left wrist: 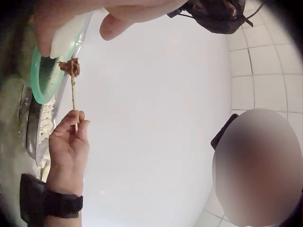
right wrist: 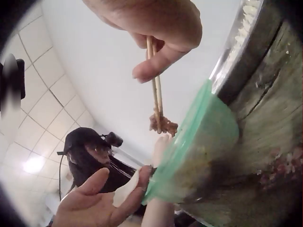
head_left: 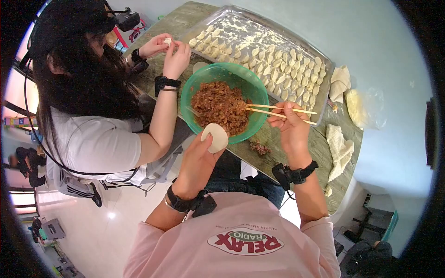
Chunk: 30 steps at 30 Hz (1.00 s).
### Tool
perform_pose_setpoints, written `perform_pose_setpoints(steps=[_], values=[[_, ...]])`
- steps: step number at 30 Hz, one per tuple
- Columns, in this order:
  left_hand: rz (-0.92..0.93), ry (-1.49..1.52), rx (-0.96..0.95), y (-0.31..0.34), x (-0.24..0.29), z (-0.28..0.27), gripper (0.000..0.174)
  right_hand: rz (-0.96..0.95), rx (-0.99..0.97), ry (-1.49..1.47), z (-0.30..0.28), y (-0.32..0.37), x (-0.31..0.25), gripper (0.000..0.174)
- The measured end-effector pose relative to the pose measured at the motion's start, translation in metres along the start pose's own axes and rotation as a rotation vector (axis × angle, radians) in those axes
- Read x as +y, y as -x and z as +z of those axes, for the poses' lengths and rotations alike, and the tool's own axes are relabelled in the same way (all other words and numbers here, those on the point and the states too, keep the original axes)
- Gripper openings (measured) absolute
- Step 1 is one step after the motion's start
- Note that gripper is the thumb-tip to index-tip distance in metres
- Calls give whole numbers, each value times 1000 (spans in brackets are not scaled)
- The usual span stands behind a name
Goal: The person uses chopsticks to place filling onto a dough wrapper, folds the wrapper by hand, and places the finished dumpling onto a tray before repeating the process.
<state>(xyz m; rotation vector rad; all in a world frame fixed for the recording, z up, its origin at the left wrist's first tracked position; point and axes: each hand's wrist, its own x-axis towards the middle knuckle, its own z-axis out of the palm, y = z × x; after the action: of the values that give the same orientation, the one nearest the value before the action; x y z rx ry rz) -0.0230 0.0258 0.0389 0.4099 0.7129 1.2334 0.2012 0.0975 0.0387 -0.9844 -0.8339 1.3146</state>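
My left hand (head_left: 200,160) carries a round white dumpling wrapper (head_left: 216,138) at the near rim of the green bowl (head_left: 186,99). In the right wrist view, the wrapper (right wrist: 125,190) lies across the fingers with the thumb standing apart from it. My right hand (head_left: 292,127) grips a pair of wooden chopsticks (head_left: 278,111) at the bowl's right side. A clump of brown filling (left wrist: 70,67) sits at the chopstick tips in the left wrist view. More meat filling (head_left: 215,104) lies inside the bowl.
Behind the bowl, a metal tray (head_left: 328,69) bears rows of dumplings (head_left: 278,69) and flour. On the left, another person (head_left: 97,139) pinches a small piece of dough (head_left: 168,41). Cloths (head_left: 340,150) and a plastic bag (head_left: 371,111) lie at the right. Spilled filling (head_left: 260,148) marks the table.
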Motion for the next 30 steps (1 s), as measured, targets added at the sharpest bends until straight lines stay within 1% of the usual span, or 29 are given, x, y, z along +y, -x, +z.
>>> perform_pose_setpoints(steps=[2,5,11,14,15,16,18,20,21,22,25,30], values=[[-13,26,-14,-6,1,3,37,-4,-4,-84,-1,0,-2,26],[-8,57,-25,-14,2,9,36,-7,-27,-123,2,4,-9,27],[-16,99,-14,-26,0,8,37,-10,-92,-141,11,15,-25,27],[6,146,26,-24,0,6,38,-12,-60,-145,16,19,-27,28],[53,129,39,-22,2,5,38,-12,-58,-144,18,18,-24,28],[100,111,51,-19,3,4,38,-26,-44,-101,19,16,-18,27],[103,108,47,-15,5,1,38,-39,-30,-59,18,14,-1,26],[111,106,47,-9,8,0,38,137,-93,294,17,13,19,24],[110,102,62,-6,10,1,38,181,-50,270,21,16,18,23],[108,100,81,-4,11,1,38,185,-60,273,23,15,15,23],[105,89,71,0,12,-3,39,132,-30,100,15,14,8,25],[58,133,58,-4,10,-6,38,76,-16,9,7,9,-4,25]])
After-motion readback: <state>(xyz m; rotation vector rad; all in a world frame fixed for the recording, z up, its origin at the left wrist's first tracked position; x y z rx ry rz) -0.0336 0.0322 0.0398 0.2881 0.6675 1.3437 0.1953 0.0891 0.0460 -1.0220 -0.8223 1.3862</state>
